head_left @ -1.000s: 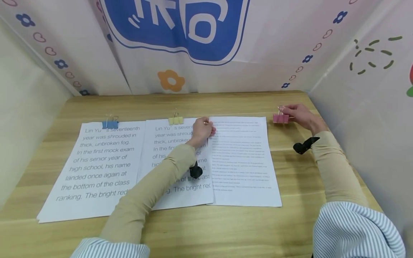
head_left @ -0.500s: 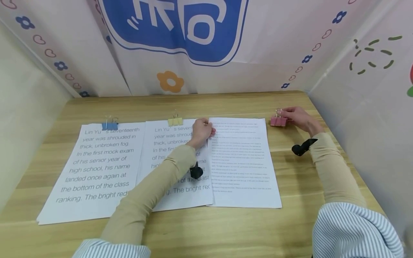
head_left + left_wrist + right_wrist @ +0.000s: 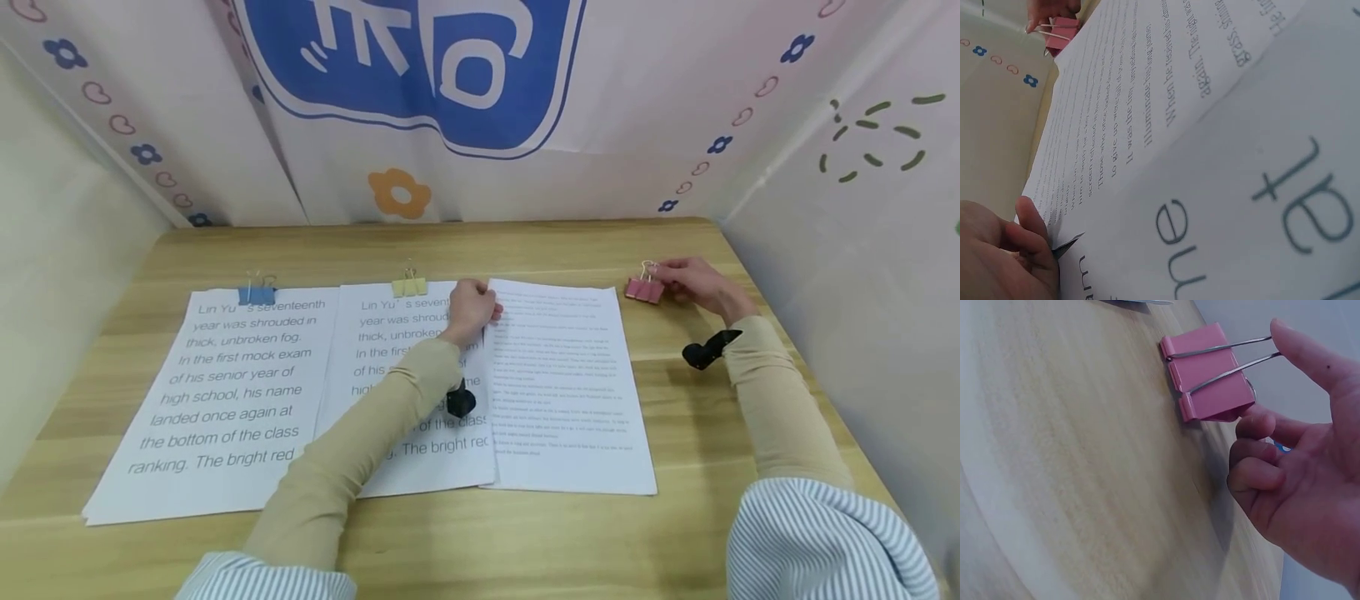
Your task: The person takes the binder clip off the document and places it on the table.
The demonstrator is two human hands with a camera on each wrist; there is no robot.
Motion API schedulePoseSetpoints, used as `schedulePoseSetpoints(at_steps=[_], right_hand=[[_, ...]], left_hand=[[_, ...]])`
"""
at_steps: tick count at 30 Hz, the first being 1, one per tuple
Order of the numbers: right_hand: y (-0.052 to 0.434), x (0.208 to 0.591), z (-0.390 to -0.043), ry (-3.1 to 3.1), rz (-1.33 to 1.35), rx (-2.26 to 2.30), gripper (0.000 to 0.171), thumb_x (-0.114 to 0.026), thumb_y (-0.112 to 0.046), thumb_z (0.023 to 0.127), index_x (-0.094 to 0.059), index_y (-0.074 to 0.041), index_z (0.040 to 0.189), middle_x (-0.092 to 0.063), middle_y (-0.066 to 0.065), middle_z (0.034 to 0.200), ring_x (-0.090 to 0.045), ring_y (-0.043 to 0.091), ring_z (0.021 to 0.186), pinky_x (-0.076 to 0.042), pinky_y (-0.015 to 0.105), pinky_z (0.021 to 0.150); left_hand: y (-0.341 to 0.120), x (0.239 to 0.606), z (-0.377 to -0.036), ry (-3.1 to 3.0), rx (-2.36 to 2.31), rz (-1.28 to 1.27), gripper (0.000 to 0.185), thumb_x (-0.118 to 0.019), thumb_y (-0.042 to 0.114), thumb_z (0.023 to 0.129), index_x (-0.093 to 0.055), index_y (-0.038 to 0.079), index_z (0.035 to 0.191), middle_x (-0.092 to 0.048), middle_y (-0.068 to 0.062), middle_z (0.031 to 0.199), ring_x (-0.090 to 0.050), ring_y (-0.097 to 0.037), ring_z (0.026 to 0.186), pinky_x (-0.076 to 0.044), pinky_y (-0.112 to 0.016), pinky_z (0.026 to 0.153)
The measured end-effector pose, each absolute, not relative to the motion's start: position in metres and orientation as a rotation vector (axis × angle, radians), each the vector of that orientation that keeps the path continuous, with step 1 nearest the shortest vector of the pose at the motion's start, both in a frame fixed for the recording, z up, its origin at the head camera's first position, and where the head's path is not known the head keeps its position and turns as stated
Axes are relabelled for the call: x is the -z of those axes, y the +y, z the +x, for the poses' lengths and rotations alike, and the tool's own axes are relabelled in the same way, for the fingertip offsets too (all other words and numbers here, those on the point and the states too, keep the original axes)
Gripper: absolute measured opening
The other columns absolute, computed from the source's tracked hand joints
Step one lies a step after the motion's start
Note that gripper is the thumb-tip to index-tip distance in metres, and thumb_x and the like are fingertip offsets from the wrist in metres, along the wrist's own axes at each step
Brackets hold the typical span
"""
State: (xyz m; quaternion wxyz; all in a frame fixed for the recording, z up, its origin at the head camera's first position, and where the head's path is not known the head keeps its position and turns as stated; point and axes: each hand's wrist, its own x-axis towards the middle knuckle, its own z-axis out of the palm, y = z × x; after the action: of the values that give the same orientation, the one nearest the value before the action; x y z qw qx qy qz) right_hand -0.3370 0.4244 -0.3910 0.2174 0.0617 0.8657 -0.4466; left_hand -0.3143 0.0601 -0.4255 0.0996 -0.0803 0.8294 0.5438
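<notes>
In the head view my right hand [image 3: 697, 285] pinches a pink binder clip [image 3: 644, 290] by its wire handles, just right of the top corner of the right paper stack [image 3: 562, 392]. The right wrist view shows the thumb on the handles of the pink clip [image 3: 1210, 369], with the other fingers curled beneath. My left hand [image 3: 471, 310] has its fingers curled at the top edge where the middle paper stack [image 3: 420, 467] overlaps the right one. In the left wrist view that hand [image 3: 1010, 256] appears to pinch paper there; its grip is partly hidden.
A blue binder clip [image 3: 257, 296] sits on the top edge of the left paper stack [image 3: 217, 400]. A yellow binder clip [image 3: 409, 287] is on the middle stack. Everything lies on a wooden table [image 3: 585, 542] with printed cloth walls [image 3: 615, 167] behind and beside it.
My right hand has moved slightly left and nearer to me with the pink binder clip, bringing it closer to the right stack's corner. The left hand stays in place.
</notes>
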Motion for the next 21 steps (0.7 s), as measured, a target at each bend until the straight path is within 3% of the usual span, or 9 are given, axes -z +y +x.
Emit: schedulePoseSetpoints(at_steps=[2,5,8,10,21], right_hand=[[0.424,0.391,-0.337,2.389,0.178,1.241,0.069,-0.05,-0.051,0.093,-0.037,0.002,0.134,-0.046,-0.01,0.081,-0.043,0.007,0.074,-0.038,0.021,0.063],[0.421,0.388,-0.336,2.361,0.185,1.275,0.049,-0.051,-0.048,0.094,-0.047,-0.003,0.113,-0.042,-0.009,0.071,-0.039,0.007,0.065,-0.033,0.022,0.055],[0.417,0.382,-0.333,2.325,0.179,1.309,0.034,-0.051,-0.042,0.096,-0.047,-0.008,0.092,-0.039,-0.006,0.067,-0.036,0.009,0.06,-0.03,0.022,0.052],[0.415,0.377,-0.332,2.313,0.177,1.311,0.031,-0.05,-0.039,0.097,-0.047,-0.01,0.087,-0.039,-0.005,0.068,-0.036,0.01,0.061,-0.031,0.022,0.053],[0.422,0.393,-0.343,2.348,0.169,1.226,0.035,-0.049,-0.048,0.095,-0.05,-0.014,0.087,-0.043,-0.006,0.07,-0.04,0.009,0.063,-0.033,0.021,0.054]], left_hand=[[0.061,0.426,-0.314,2.455,-1.603,-0.238,0.03,-0.047,0.015,0.097,-0.051,0.001,0.123,-0.067,-0.009,0.085,-0.06,-0.009,0.062,-0.055,-0.02,0.057],[0.061,0.426,-0.315,2.453,-1.598,-0.243,0.03,-0.047,0.014,0.097,-0.051,0.001,0.123,-0.067,-0.009,0.084,-0.06,-0.009,0.061,-0.054,-0.019,0.056],[0.062,0.426,-0.315,2.447,-1.596,-0.243,0.03,-0.047,0.014,0.096,-0.051,0.001,0.123,-0.067,-0.009,0.083,-0.06,-0.009,0.06,-0.054,-0.018,0.055],[0.062,0.426,-0.315,2.445,-1.598,-0.239,0.03,-0.047,0.014,0.096,-0.051,0.001,0.123,-0.067,-0.009,0.083,-0.06,-0.009,0.06,-0.054,-0.019,0.055],[0.06,0.423,-0.315,2.453,-1.602,-0.236,0.027,-0.046,0.013,0.097,-0.052,0.0,0.119,-0.068,-0.01,0.082,-0.06,-0.009,0.059,-0.055,-0.02,0.06]])
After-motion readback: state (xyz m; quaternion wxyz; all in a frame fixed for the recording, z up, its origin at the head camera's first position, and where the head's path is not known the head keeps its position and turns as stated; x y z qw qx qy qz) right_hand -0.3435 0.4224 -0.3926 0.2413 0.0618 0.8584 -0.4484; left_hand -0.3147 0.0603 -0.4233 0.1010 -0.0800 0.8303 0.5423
